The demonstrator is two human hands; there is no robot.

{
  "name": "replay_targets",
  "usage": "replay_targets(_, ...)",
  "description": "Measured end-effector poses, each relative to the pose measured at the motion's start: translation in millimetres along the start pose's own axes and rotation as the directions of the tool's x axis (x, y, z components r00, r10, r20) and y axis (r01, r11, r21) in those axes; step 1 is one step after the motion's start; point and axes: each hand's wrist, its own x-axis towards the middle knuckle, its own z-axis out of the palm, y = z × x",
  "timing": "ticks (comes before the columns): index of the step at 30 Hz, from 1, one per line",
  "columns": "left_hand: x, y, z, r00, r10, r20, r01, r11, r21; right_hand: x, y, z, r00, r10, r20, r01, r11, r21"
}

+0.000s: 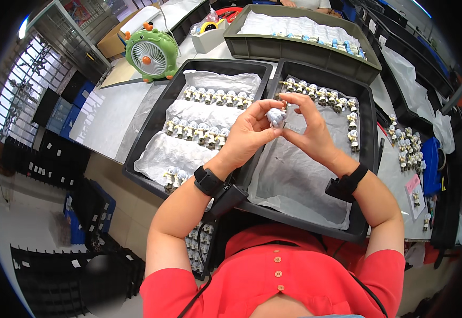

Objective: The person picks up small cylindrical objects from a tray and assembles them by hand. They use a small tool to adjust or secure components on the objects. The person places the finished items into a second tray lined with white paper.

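A small figurine (276, 117) with a pale grey-blue head is held up between both hands, above the right black tray (367, 159). My left hand (248, 131) pinches it from the left with thumb and fingers. From the other side my right hand (314, 129) closes on it, the thumb low and the index finger arched over the top. The fingers hide most of its body. Similar figurines (323, 97) stand in a row along the far edge and right side of this tray, on white paper (300, 169). The left black tray (154, 100) holds rows of figurines (199, 131) between paper sheets.
A green fan (150, 55) stands at the back left. Behind the trays sits an olive bin (300, 53) with blue-and-white figurines. More figurines (410, 148) cluster on the table at right, near a small card (415, 193) and a blue container (431, 164). A person sits beyond the bin.
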Motion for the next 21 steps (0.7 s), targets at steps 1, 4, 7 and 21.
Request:
replay_targets(1,-1.1,-0.9,-0.3,1.0,0.017,0.013,-0.018,0.999,0.044,0.5,1.0,-0.2,1.0,-0.006,0.0,0.006,1.0,-0.001)
replay_targets(4,-1.9,0.2,3.9,0.999,0.035,0.02,-0.035,0.999,0.036,0.7,2.1,-0.2,1.0,-0.025,0.0,0.025,1.0,0.004)
replay_targets(7,-1.2,1.1,2.4,1.0,0.014,0.023,-0.016,0.998,0.054,0.8,1.0,0.3,1.0,-0.028,-0.002,0.028,0.999,0.019)
replay_targets(21,2.4,1.5,-3.0,0.996,-0.08,-0.023,0.069,0.948,-0.309,2.8,-7.6,-1.8,0.992,-0.111,-0.059,0.108,0.993,-0.054)
